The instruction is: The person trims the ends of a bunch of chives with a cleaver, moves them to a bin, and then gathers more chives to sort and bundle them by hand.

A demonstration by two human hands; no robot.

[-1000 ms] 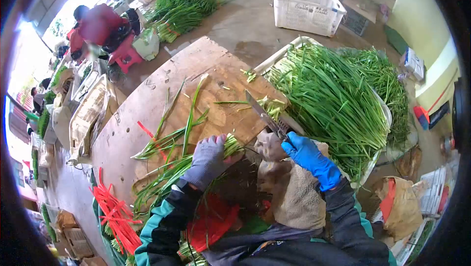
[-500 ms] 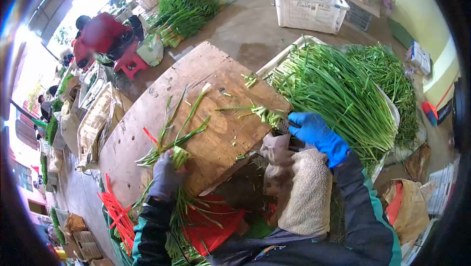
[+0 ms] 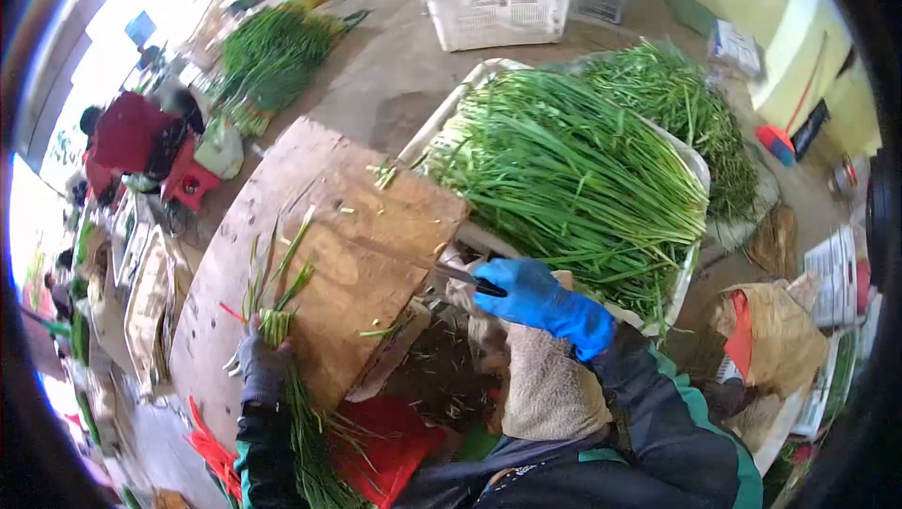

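My left hand (image 3: 263, 368), in a grey glove, is closed around a bunch of long green chives (image 3: 275, 326) at the left side of a wooden board (image 3: 348, 265). The cut ends point up over the board, and the leaves hang down past its near edge. My right hand (image 3: 536, 298), in a blue glove, grips the black handle of a knife (image 3: 460, 274). The blade reaches left to the board's right edge. Loose stalks and small cut bits lie on the board.
A large heap of chives (image 3: 573, 171) fills a white tub at the right. Red ties (image 3: 211, 448) hang at the board's lower left. A white crate (image 3: 498, 7) stands behind. A person in red (image 3: 136, 138) is near a red stool (image 3: 191, 180) at the left.
The view has swung to the right. The cut stem pieces at the board's right edge are gone from there, and the knife in my right hand now shows. My left hand still holds the bunch.
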